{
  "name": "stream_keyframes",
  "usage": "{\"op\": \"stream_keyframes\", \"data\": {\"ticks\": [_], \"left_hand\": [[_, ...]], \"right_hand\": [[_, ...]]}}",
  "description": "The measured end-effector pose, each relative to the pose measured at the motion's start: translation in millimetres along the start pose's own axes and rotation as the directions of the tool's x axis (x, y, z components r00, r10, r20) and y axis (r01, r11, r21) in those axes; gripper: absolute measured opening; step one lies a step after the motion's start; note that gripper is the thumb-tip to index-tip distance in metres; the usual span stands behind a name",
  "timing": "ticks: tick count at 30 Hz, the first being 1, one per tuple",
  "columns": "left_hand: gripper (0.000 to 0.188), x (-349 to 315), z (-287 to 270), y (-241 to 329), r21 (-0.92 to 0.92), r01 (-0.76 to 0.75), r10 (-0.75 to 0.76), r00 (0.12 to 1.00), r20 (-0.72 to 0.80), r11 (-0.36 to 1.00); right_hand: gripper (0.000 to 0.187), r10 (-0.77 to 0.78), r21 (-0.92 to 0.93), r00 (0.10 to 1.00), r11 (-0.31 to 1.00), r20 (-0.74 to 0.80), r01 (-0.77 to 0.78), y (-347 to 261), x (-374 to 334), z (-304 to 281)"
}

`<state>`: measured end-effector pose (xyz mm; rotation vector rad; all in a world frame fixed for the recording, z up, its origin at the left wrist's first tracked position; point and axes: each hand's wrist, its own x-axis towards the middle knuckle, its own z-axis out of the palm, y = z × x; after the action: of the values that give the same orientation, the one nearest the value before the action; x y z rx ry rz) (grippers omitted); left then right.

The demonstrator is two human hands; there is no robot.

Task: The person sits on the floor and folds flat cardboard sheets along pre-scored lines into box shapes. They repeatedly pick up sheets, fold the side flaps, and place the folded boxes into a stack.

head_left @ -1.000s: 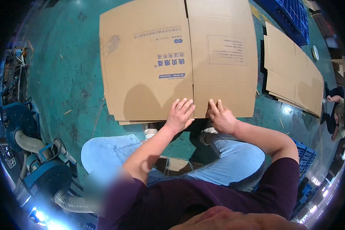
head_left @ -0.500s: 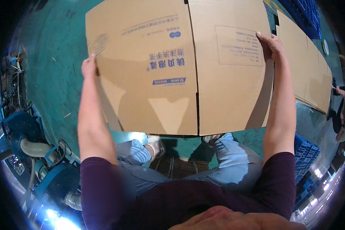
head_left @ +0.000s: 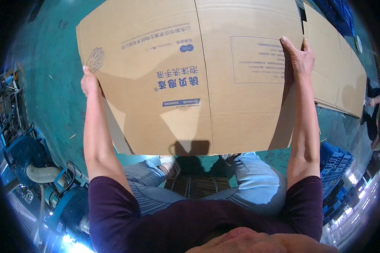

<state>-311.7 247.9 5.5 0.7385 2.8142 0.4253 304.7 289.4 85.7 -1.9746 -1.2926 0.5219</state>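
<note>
A wide brown cardboard sheet [head_left: 173,122], part of a flattened carton, is held out in front of me above my knees. Blue print, a small drawing of a hand and a framed text panel lie on its face, upside down to me. A thin seam runs from its far edge to its near edge. My left hand [head_left: 90,82] grips the left edge, thumb on the face and fingers mostly hidden behind. On the right edge my right hand [head_left: 300,59] is closed the same way, thumb beside the panel. A further cardboard layer shows beneath both sides.
More flat cardboard [head_left: 340,71] lies on the green floor [head_left: 57,101] to the right. Blue plastic crates [head_left: 333,164] stand at the right, another at the far right. Machinery with a ribbed hose [head_left: 44,175] is at the left. Part of another person [head_left: 373,101] shows at the right rim.
The cardboard has come slightly nearer to me and shifted left, with both hands still on it. The dark gap down its middle has narrowed to a thin line.
</note>
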Motion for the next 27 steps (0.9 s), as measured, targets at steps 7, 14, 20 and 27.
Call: {"op": "stream_keyframes", "data": {"ticks": [7,14,20,27], "left_hand": [[0.059,-40,-5,18,0.259,-0.287,0.326,0.937,-0.123,0.922],[0.076,-271,2,4,-0.199,-0.848,0.871,0.477,0.116,0.491],[0.103,-398,-40,-60,-0.332,-0.882,0.886,0.175,0.429,0.335],[0.093,-390,-19,-71,-0.203,-0.956,0.951,0.152,0.269,0.210]], "right_hand": [[0.079,0.001,0.175,0.988,0.984,0.154,-0.028,14,6,2],[0.028,-0.583,-0.193,0.794,0.771,0.169,0.607,-29,-70,6],[0.046,-0.652,0.458,-0.125,0.371,0.748,0.808,-18,-245,-10],[0.021,-0.719,0.331,-0.101,0.186,0.687,0.925,18,-269,7]]}}
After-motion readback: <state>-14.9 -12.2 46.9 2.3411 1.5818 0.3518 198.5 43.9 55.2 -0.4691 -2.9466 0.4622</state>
